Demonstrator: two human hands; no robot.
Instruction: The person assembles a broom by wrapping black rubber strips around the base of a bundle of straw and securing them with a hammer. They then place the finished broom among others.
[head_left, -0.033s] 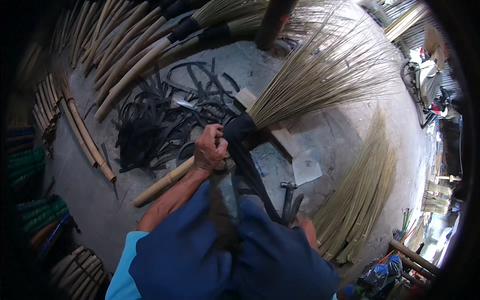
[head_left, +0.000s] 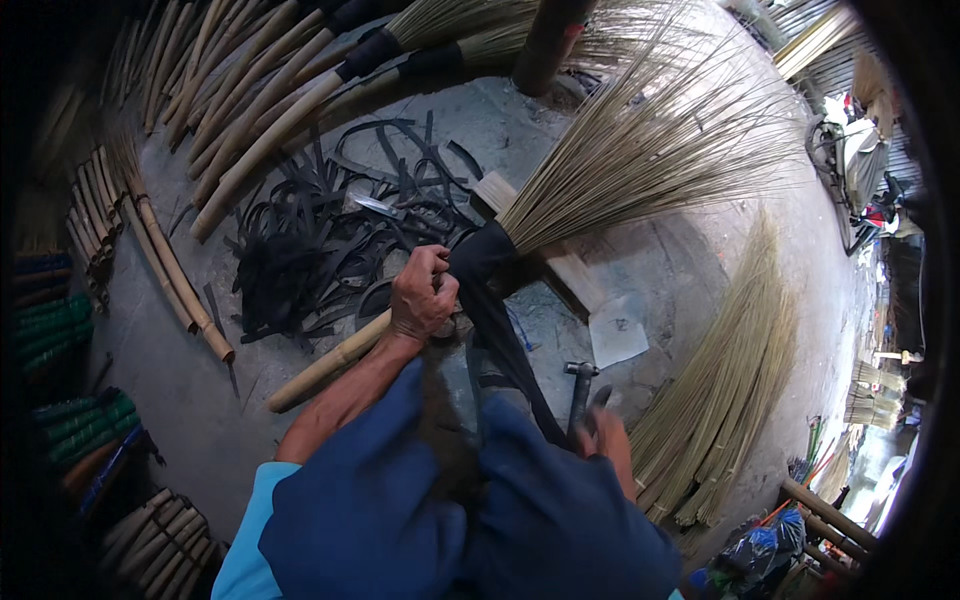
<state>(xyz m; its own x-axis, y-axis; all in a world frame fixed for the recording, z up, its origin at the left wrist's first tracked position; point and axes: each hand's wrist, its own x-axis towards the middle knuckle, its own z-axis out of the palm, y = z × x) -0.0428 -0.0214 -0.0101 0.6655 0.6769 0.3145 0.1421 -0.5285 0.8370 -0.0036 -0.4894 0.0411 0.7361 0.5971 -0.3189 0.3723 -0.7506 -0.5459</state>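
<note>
My left hand [head_left: 424, 292] is closed around the bamboo handle [head_left: 330, 362] of a broom, just below its black binding [head_left: 482, 252]. The broom's thin, straw-coloured bristles [head_left: 650, 160] fan out to the upper right. From the binding a black rubber strip [head_left: 515, 350] stretches, fairly straight, toward my right hand [head_left: 608, 446]. That hand is closed at the strip's lower end, partly hidden by my dark blue trouser knee. Right beside its fingers are a hammer [head_left: 580, 371], head up, and a dark, curved piece I cannot make out.
Loose black rubber strips [head_left: 300, 240] lie heaped beyond my left hand, with a shiny blade [head_left: 376, 207] on them. A loose bristle bundle [head_left: 720, 380] lies at right. Finished brooms [head_left: 270, 130] line the far left. A wooden block [head_left: 570, 280] sits under the broom.
My right hand has come slightly up and left, and more of its fingers show. The dark, curved piece beside it has shifted. My left hand and the broom stay about the same.
</note>
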